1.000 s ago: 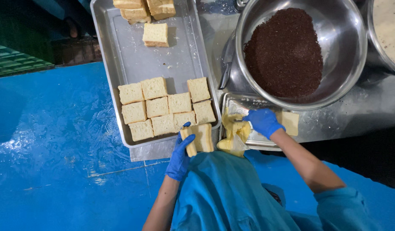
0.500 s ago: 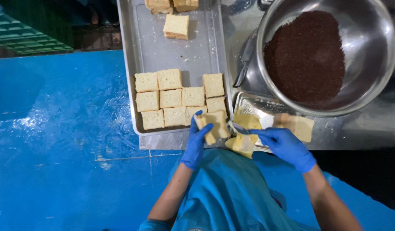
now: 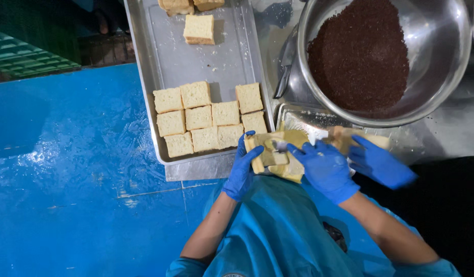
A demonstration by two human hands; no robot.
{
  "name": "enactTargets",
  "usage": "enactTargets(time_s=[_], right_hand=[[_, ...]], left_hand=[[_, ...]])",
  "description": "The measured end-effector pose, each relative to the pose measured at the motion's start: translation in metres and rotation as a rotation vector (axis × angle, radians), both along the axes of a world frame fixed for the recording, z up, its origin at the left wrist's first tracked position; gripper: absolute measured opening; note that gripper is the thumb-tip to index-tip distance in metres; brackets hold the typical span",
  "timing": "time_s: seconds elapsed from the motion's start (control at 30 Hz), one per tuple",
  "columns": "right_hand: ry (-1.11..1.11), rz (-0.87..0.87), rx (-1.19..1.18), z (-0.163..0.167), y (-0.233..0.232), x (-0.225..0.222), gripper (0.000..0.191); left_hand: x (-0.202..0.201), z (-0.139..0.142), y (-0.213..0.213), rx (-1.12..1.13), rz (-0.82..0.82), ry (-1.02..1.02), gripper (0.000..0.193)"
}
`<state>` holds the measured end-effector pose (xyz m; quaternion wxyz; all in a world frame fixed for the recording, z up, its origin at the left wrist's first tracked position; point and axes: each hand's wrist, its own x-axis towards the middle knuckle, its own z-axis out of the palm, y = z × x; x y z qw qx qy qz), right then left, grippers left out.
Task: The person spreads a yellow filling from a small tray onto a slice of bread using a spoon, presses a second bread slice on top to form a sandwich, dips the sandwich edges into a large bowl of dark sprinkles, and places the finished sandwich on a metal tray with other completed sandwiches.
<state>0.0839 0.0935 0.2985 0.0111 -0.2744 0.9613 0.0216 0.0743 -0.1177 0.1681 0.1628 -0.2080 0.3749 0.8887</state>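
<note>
My left hand [image 3: 240, 172], in a blue glove, grips a pale square bread slice [image 3: 260, 159] smeared with yellow spread, just off the near edge of a long metal tray [image 3: 165, 56]. My right hand [image 3: 326, 172], also in a blue glove, is closed on a small metal knife [image 3: 279, 146] whose blade lies on the slice. Rows of plain bread squares [image 3: 208, 118] lie on the tray right above my left hand. A third blue-gloved hand [image 3: 383, 164] sits close to the right of mine; whose hand it is stays hidden.
A big steel bowl [image 3: 447, 61] of dark brown granules [image 3: 360, 54] stands at the upper right. Under its near side is a small steel tray [image 3: 298, 115] with yellow spread. More bread pieces [image 3: 199, 28] lie at the long tray's far end. Wet blue floor [image 3: 67, 179] fills the left.
My right hand has moved left from the small tray onto the slice in my left hand. Another gloved hand has appeared at the right. The view has shifted slightly.
</note>
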Motion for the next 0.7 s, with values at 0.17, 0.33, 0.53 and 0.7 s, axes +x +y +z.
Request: enactTargets(time_s=[0.17, 0.33, 0.53, 0.7], right_hand=[[-0.124, 0.087, 0.065, 0.001, -0.002, -0.004, 0.053], [-0.096, -0.036, -0.016, -0.004, -0.002, -0.006, 0.062], [-0.194, -0.042, 0.045, -0.025, 0.018, -0.008, 0.049], [-0.538, -0.381, -0.117, -0.064, 0.058, -0.033, 0.034]], left_hand=[[-0.007, 0.003, -0.002, -0.028, 0.039, 0.046, 0.058], [-0.016, 0.007, -0.001, -0.173, 0.024, 0.169, 0.058], [-0.026, 0.005, -0.003, -0.032, 0.008, 0.068, 0.054], [-0.045, -0.009, -0.017, 0.060, 0.136, -0.050, 0.051]])
